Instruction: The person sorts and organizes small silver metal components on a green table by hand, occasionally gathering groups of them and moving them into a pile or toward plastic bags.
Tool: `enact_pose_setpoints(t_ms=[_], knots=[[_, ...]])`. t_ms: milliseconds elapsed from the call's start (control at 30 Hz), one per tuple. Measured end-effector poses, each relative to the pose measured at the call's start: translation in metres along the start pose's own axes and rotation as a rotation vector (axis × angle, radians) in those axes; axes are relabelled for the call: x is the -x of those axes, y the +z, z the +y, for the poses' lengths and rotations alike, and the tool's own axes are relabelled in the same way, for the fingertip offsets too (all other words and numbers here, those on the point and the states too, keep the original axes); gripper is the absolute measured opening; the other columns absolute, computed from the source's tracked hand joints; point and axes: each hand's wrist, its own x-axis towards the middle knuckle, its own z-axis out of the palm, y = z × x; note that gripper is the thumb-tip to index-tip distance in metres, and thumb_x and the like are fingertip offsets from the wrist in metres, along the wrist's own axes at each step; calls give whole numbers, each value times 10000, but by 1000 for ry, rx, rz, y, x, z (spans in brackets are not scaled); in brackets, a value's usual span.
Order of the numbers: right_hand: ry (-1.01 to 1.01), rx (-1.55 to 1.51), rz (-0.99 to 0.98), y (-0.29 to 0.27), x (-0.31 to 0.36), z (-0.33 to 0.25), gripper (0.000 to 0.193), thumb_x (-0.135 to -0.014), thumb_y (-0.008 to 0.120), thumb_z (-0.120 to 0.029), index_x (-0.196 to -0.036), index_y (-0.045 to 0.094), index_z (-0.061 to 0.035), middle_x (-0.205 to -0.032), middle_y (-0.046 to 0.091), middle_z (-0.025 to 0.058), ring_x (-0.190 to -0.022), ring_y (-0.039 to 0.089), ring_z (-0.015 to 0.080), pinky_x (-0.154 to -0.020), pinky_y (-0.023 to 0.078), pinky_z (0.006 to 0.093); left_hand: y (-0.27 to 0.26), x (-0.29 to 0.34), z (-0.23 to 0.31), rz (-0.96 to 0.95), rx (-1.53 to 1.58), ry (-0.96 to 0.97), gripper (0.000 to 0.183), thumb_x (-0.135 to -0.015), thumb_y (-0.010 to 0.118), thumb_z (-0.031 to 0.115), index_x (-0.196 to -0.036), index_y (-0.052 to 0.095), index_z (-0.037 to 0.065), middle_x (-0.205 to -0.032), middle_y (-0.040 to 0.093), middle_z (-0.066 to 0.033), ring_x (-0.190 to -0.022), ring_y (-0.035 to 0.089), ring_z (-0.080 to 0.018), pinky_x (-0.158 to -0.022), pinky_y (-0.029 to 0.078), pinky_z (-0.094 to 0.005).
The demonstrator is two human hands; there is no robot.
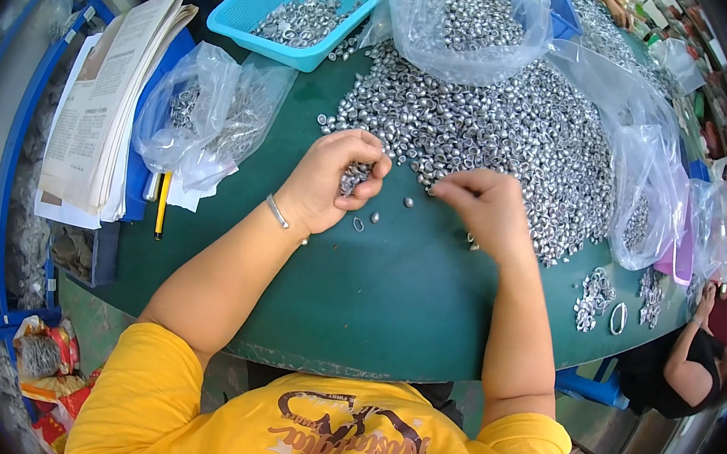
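Hundreds of small silver dome-shaped metal pieces (516, 128) lie in a broad heap on the green table (356, 302), spreading beyond both hands. The left hand (337, 180) is at the heap's near left edge, its fingers curled inward around a cluster of similar pieces, which shows between fingertips and palm; the thumb lies below, its tip bent toward the fingers. A silver bangle (276, 212) circles that wrist.

The right hand (485, 206) is at the heap's near edge, palm down. Its thumb and index finger are drawn together in a pinch; I cannot tell whether a piece sits between the tips. The other fingers fold under, mostly hidden. The 2 hands are apart, and in front of the gap lie 2 loose domed pieces (408, 202) and 1 thin oval ring (358, 224).

Beyond the left hand, a light-blue plastic basket (258, 46) holds more metal parts, and a clear plastic bag (402, 27) of pieces rests on the heap. To the right, 2 small piles of silver parts (593, 300) flank a larger oval ring (618, 318).
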Motion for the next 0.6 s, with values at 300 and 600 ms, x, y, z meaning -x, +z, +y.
enact_pose_setpoints(t_ms=[300,600], knots=[[219,-585,-159,-4,-6,1,129,-772,626,-87,-825,663,25,-588,583,57,-448,491,134,-407,361,242,3,-14,-11,246,-1409,807,118,-744,676,115,-841,692,49,-690,626,-96,-609,604,-213,-577,471,-300],[-34,73,24,6,-1,2,152,-756,658,-175,-832,700,-51,-725,661,125,-653,628,242,-644,492,329,7,-26,-11,195,-1178,478,106,-759,644,122,-816,660,35,-681,583,-59,-649,562,-201,-551,431,-301]])
